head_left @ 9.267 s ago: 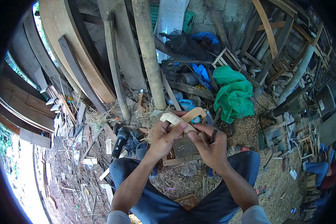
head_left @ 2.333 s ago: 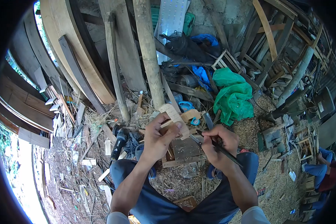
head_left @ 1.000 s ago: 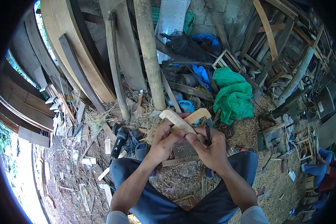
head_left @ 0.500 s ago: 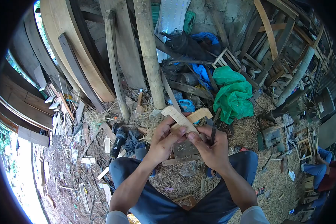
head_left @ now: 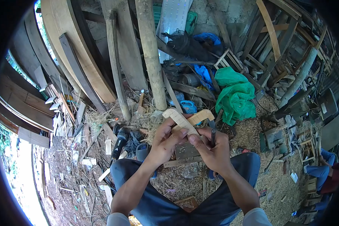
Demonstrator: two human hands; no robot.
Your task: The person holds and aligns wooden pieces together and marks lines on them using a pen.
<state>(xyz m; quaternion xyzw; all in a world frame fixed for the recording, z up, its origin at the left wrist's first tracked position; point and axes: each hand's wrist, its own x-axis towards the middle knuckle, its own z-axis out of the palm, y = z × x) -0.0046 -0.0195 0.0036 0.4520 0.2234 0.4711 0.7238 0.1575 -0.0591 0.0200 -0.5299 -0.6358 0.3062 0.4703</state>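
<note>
My left hand (head_left: 167,145) is closed round a pale carved wooden piece (head_left: 180,119) with a rounded upper end, its thumb pressed on the face. My right hand (head_left: 216,151) meets it from the other side, thumb on the lower end of the wood. A slim dark tool (head_left: 213,138) stands up between the fingers of that right hand; its working end is too small to make out. Behind the first piece, a yellowish wooden part (head_left: 200,116) with a hooked end crosses it at an angle. Whether the two wooden parts are joined cannot be seen.
Below my hands is a wooden block (head_left: 187,151) between my knees. A black power tool (head_left: 119,142) lies to the left among offcuts. Green plastic sheeting (head_left: 235,96) lies ahead right, near a bamboo post (head_left: 150,56). Another person's leg (head_left: 318,175) shows at far right.
The dark tool in my right hand has turned slightly, so its end faces up more. Both hands and the wooden parts stay almost where they were.
</note>
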